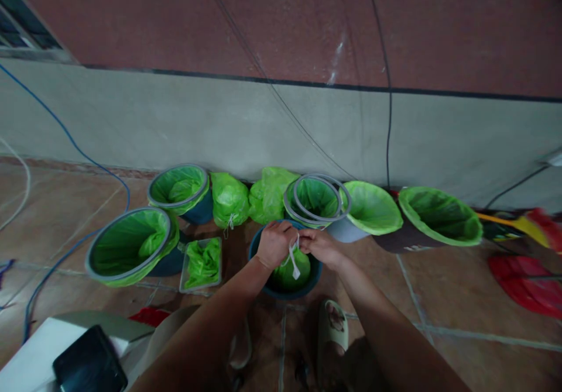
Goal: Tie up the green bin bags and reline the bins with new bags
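Both hands meet over a dark blue bin (254,250) on the floor before me. Inside it sits a green garbage bag (287,278), its top gathered under my fingers. My left hand (276,243) is closed at the bag's neck on a white drawstring (292,255). From the other side, my right hand (322,247) pinches the same drawstring with bent fingers. One flat white end hangs down in front of the bag. My fingers cover the place where the string meets the bag.
Several lined bins, including a grey-rimmed bin (132,278), stand along the wall. Two tied green bags (230,199) sit among them. A clear tub (182,284) holds green liners. A red dustpan (522,286) lies right; a phone (90,360) and blue cable (65,129) are left.
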A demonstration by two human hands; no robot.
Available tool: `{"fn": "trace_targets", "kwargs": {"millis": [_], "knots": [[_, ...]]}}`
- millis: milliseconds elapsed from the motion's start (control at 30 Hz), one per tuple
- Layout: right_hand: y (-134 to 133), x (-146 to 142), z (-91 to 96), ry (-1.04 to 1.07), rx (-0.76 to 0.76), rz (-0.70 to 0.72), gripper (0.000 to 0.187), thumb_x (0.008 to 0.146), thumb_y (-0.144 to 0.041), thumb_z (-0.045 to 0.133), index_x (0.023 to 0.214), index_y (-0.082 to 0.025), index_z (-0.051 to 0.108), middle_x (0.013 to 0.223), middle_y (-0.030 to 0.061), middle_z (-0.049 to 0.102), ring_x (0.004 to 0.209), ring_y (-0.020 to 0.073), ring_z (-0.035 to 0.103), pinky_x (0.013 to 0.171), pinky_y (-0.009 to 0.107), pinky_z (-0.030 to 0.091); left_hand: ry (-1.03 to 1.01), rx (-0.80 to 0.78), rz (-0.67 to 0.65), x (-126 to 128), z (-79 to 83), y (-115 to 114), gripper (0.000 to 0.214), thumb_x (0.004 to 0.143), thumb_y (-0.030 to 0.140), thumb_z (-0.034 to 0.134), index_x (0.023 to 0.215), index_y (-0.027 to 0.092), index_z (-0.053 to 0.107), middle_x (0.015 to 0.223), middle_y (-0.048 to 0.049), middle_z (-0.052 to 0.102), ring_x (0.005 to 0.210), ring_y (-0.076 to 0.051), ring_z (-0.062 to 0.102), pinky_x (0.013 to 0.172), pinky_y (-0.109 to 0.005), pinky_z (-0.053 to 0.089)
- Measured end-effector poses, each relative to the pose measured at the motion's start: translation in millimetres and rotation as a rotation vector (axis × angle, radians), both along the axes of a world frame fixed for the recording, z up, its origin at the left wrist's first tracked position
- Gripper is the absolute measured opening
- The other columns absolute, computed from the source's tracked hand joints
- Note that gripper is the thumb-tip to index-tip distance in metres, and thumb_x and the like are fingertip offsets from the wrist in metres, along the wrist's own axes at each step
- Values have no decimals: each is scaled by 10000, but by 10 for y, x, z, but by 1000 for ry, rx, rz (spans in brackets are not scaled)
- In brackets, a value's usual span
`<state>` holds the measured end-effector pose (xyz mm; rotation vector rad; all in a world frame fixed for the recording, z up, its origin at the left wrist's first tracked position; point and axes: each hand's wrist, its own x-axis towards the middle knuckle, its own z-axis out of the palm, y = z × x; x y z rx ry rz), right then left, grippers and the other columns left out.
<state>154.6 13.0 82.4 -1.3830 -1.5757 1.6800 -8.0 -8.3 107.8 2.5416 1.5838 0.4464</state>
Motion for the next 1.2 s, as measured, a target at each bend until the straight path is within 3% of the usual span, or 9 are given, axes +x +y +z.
{"fn": "trace_targets", "kwargs": {"millis": [67, 233, 333, 500, 600, 667, 867, 967, 1200], "knots": [[29, 17, -2, -100, 68, -62, 189, 802, -298, 518, 845, -170, 650, 658, -10, 577, 588, 108, 498, 593, 232, 406, 23, -57, 41, 14, 41, 12, 329, 979, 313, 425, 883, 169, 705, 894, -95, 680, 830, -207, 636, 804, -325, 446], [41, 125, 38, -662, 522, -75, 219, 901, -199, 452, 827, -197, 659, 897, 90, 669, 859, 191, 603, 775, 293, 435, 34, -215, 154, -7, 40, 41, 311, 949, 323, 457, 874, 164, 714, 891, -115, 688, 816, -225, 651, 732, -307, 457], [10, 200, 19, -852, 553, -116, 236, 883, -120, 441, 799, -180, 653, 922, 142, 664, 871, 224, 617, 773, 321, 436, -51, -328, 285, -93, -32, 79, 241, 886, 284, 526, 752, 173, 692, 788, -89, 677, 801, -222, 648, 709, -291, 448], [46, 240, -10, -794, 511, -121, 190, 876, -159, 479, 805, -200, 650, 817, 97, 671, 828, 204, 617, 758, 303, 437, -669, -645, 445, -138, -127, 178, 292, 794, 266, 572, 518, 180, 532, 495, 10, 491, 563, -139, 547, 598, -254, 422], [77, 215, 41, -549, 429, -90, 224, 908, -260, 440, 823, -202, 639, 775, 40, 675, 707, 162, 600, 672, 276, 427, -1202, -815, 488, -42, -139, 197, 313, 780, 366, 587, 549, 173, 501, 566, -1, 556, 528, -107, 527, 563, -249, 438], [70, 191, 82, -369, 399, -66, 242, 913, -305, 429, 827, -198, 628, 745, 14, 662, 655, 140, 582, 631, 257, 417, -1379, -890, 483, 21, -141, 197, 351, 754, 459, 618, 592, 167, 508, 624, -17, 591, 535, -100, 533, 553, -248, 441], [-3, 105, 196, -62, 243, -31, 297, 872, -449, 536, 765, -177, 584, 674, -14, 590, 589, 104, 531, 578, 230, 416, -1141, -803, 140, 45, -179, 209, 202, 617, 280, 731, 721, 132, 640, 612, 34, 566, 574, -83, 481, 587, -221, 386], [-12, 78, 255, 32, 171, -71, 346, 845, -498, 592, 746, -167, 595, 638, -17, 572, 560, 89, 505, 546, 213, 408, -932, -743, 20, 28, -203, 206, 164, 702, 290, 668, 671, 134, 627, 604, 32, 546, 592, -90, 463, 600, -222, 380], [-42, 76, 279, 260, -127, -210, 576, 884, -683, 450, 1176, -211, 610, 995, 67, 684, 609, 101, 590, 467, 197, 439, -761, -628, -21, 45, -122, 143, 261, 901, 290, 442, 808, 154, 644, 658, 1, 584, 590, -106, 498, 574, -219, 406]]}}
